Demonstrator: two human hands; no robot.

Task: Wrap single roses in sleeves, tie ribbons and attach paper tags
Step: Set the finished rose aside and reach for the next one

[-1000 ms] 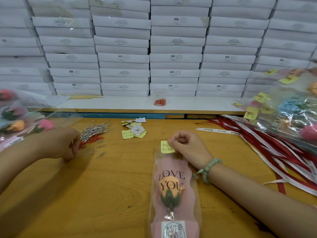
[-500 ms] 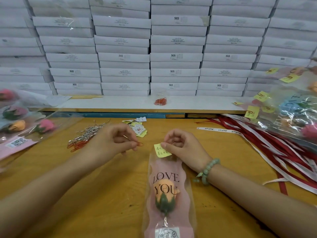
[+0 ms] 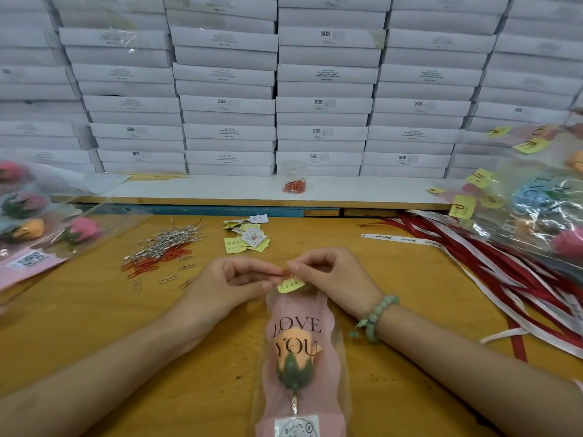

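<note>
An orange rose in a clear and pink sleeve (image 3: 298, 351) printed "LOVE YOU" lies lengthwise on the wooden table (image 3: 94, 342) in front of me. A yellow paper tag (image 3: 291, 284) sits at the sleeve's far end. My left hand (image 3: 233, 279) pinches a red paper clip (image 3: 285, 274) and holds it at the tag's top edge. My right hand (image 3: 328, 272), with a green bead bracelet on the wrist, pinches the tag and the sleeve's top from the right. The fingertips of both hands meet over the clip.
A heap of silver and red paper clips (image 3: 161, 247) lies to the left, loose yellow tags (image 3: 244, 239) just beyond my hands. Red and white ribbons (image 3: 504, 272) spread on the right. Sleeved roses are piled at left (image 3: 34, 228) and right (image 3: 536, 209). White boxes (image 3: 315, 105) are stacked behind.
My left hand took a red clip from the heap at left and carried it right to the yellow tag. My right hand stayed at the sleeve's top, holding the tag.
</note>
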